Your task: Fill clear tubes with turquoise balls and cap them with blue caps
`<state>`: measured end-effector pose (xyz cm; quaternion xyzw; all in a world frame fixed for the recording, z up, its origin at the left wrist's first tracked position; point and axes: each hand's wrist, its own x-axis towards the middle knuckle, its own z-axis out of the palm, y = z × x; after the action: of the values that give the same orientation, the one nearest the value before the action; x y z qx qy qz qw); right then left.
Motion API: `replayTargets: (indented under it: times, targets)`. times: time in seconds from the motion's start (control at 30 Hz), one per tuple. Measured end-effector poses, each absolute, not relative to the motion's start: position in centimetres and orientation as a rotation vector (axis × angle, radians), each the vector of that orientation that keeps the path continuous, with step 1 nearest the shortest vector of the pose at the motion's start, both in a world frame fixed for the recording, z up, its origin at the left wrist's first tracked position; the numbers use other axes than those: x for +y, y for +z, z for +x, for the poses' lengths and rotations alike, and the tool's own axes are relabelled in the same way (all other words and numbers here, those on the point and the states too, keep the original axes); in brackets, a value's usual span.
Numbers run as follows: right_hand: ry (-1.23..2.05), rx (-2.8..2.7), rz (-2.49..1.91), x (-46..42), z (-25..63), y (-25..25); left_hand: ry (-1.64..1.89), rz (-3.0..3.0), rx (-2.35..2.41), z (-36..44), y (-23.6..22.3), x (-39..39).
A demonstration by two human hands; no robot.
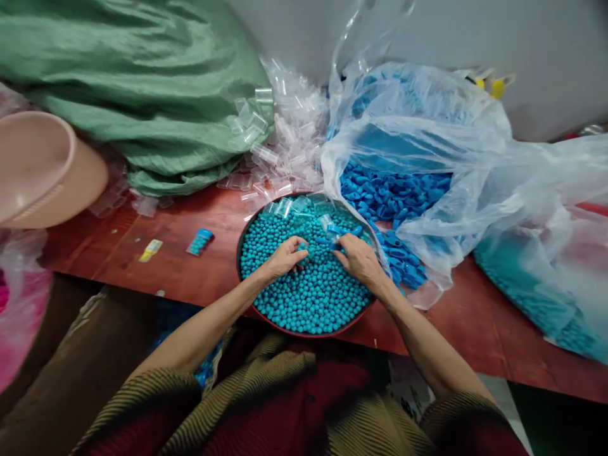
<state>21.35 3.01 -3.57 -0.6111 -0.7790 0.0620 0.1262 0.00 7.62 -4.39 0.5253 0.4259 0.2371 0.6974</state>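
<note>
I seem to be picking beads (308,304) out of the round tray (238,253) in front of me, my left hand (285,258) and right hand (361,258) both curled low over them, though I cannot tell whether either grips anything. The next move looks to call for a light fingertip pinch. I count one tray, one bead-filled tube (200,242), one green sack (180,95) and one tub (88,177), with beads and blue pieces (389,190) too many to count.
</note>
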Motion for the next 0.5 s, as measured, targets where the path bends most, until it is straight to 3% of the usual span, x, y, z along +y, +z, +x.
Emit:
replayTargets:
  times: [0.23,0.5]
  targets:
    - [0.453,-2.147,-1.784,2.3,21.8,-2.7,0.547,1.163,0.943,-1.4,-3.7,7.0]
    - [0.375,-2.264,-2.126,2.4,18.8,-2.6,0.522,1.177,0.956,-1.4,-3.6,5.7]
